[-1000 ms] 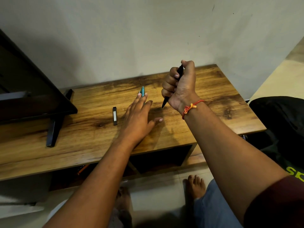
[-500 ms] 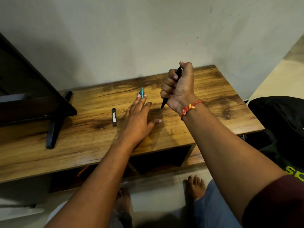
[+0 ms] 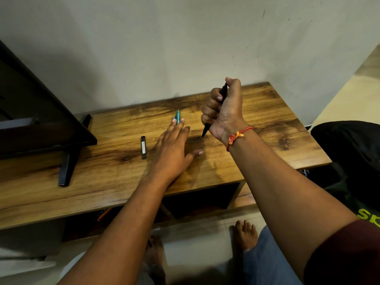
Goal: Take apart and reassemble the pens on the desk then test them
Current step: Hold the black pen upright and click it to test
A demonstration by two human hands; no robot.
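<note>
Holding the black pen (image 3: 223, 91) fisted in my right grip (image 3: 224, 112), with its tip pointing down just above the surface (image 3: 267, 124). My left grip (image 3: 172, 149) is lying flat and released, with its fingertips apparently touching the teal pen (image 3: 177, 116) on the surface. Judgement: I am wanting the left to pinch the black pen's lower barrel and twist gently, catching loose parts.

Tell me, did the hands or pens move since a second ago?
Nothing visibly moved. The right hand still grips the black pen, tip down over the desk. The left hand still lies flat, fingers by the teal pen. The black piece stays put.
</note>
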